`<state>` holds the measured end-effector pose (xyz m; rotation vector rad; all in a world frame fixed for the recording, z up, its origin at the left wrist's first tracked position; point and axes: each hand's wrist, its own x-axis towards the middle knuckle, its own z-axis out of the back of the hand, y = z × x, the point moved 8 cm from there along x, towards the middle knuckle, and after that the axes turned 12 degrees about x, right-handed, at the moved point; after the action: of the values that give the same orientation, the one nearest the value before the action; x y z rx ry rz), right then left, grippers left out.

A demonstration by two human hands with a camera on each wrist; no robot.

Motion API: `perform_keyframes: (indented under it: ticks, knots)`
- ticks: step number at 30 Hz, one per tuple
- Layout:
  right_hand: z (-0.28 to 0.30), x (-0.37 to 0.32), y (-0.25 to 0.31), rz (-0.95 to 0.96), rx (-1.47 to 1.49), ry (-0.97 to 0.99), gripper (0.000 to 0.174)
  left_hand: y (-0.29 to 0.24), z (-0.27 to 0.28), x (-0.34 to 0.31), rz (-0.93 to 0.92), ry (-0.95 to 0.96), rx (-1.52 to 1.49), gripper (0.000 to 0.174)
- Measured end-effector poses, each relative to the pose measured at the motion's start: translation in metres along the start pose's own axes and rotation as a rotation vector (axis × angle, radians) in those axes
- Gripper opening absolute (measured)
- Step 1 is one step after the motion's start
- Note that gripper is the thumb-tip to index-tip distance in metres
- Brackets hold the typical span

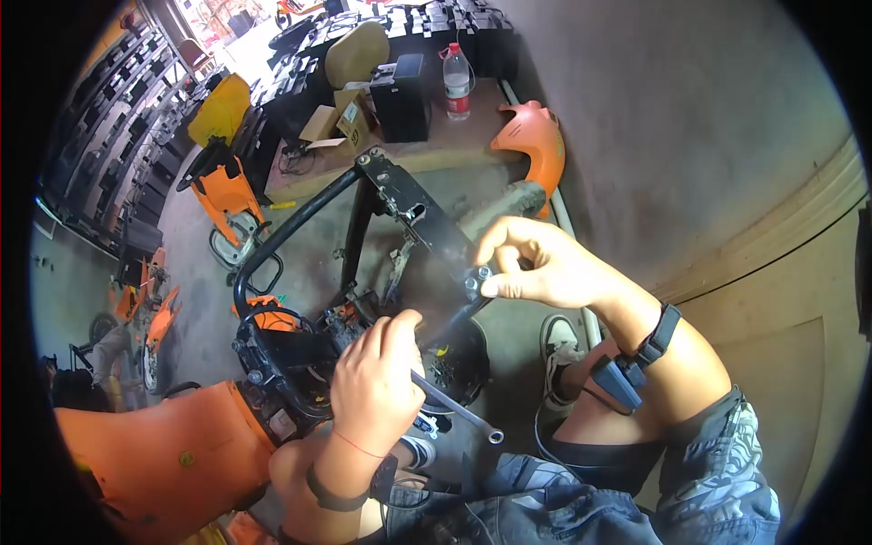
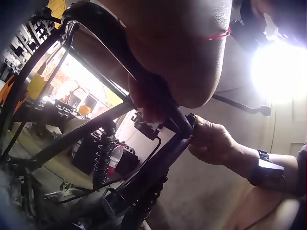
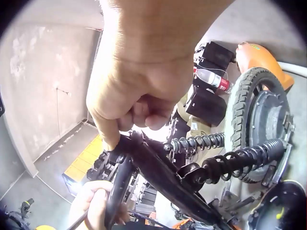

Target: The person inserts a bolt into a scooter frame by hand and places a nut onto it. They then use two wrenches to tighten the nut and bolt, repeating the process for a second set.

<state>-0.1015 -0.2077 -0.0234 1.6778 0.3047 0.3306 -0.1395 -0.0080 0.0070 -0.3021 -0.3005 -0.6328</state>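
A bare black tubular scooter frame point(image 1: 427, 218) stands in front of me, its flat plate sloping toward my right hand. My left hand point(image 1: 374, 381) grips a metal wrench point(image 1: 459, 411), whose ring end sticks out toward the lower right in the head view. At the plate's near corner, my right hand point(image 1: 554, 268) pinches one of two bolts point(image 1: 478, 280) between thumb and forefinger. In the right wrist view, the right forefinger point(image 3: 111, 136) presses down on the frame's end, the other fingers curled. Coil shock absorbers point(image 3: 225, 167) and a wheel point(image 3: 261, 120) sit below the frame.
A round black pan point(image 1: 477, 350) with small hardware lies on the floor under the frame. Orange body panels point(image 1: 173, 454) are at the left, another orange piece point(image 1: 531, 141) by the wall. Black boxes point(image 1: 400, 100), a cardboard box point(image 1: 350, 123) and a bottle point(image 1: 457, 82) stand behind.
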Motion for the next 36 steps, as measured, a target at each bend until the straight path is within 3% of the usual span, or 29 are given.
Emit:
perform_keyframes:
  ticks: [1, 2, 3, 6, 8, 10, 15, 20, 22, 24, 29, 31, 36]
  knots:
    - [-0.001, -0.004, 0.002, 0.023, -0.015, -0.02, 0.024, 0.0, -0.001, 0.0, 0.0, -0.003, -0.001, 0.035]
    - [0.0, -0.002, 0.001, -0.009, 0.042, -0.022, 0.027, 0.0, -0.002, 0.0, 0.0, -0.006, -0.001, 0.035]
    - [0.001, 0.0, 0.002, 0.031, 0.009, -0.026, 0.029, 0.0, 0.0, 0.001, 0.028, 0.023, 0.003, 0.024]
    - [-0.002, 0.003, 0.008, 0.036, 0.004, -0.007, 0.038, 0.0, -0.001, 0.001, 0.035, 0.031, -0.009, 0.024]
    - [-0.003, -0.003, 0.009, -0.034, 0.072, 0.01, 0.036, -0.002, 0.0, 0.002, 0.032, 0.019, 0.009, 0.024]
    - [0.003, -0.001, -0.001, -0.083, -0.043, -0.04, 0.029, -0.001, 0.0, 0.001, 0.039, 0.028, 0.001, 0.024]
    - [0.001, 0.002, 0.01, 0.05, -0.062, -0.016, 0.027, -0.001, 0.0, 0.001, 0.036, 0.018, 0.008, 0.023]
    - [0.0, 0.005, -0.005, 0.007, -0.001, -0.018, 0.032, -0.002, 0.001, 0.001, 0.024, 0.006, 0.02, 0.023]
    - [0.003, 0.002, 0.004, -0.049, -0.115, -0.048, 0.026, -0.001, 0.001, 0.001, 0.026, -0.004, 0.001, 0.023]
    - [0.001, 0.003, 0.004, -0.007, 0.054, -0.018, 0.022, 0.0, 0.002, 0.001, 0.035, -0.001, -0.013, 0.023]
    - [-0.006, 0.0, 0.013, 0.034, 0.013, -0.05, 0.025, 0.0, 0.003, 0.001, 0.033, -0.031, 0.001, 0.022]
    - [-0.001, -0.002, 0.006, -0.018, -0.16, -0.076, 0.025, 0.0, 0.002, 0.0, 0.034, -0.017, 0.009, 0.022]
    - [-0.004, -0.005, 0.012, 0.025, -0.142, -0.048, 0.025, 0.001, 0.001, -0.002, 0.026, -0.034, 0.001, 0.021]
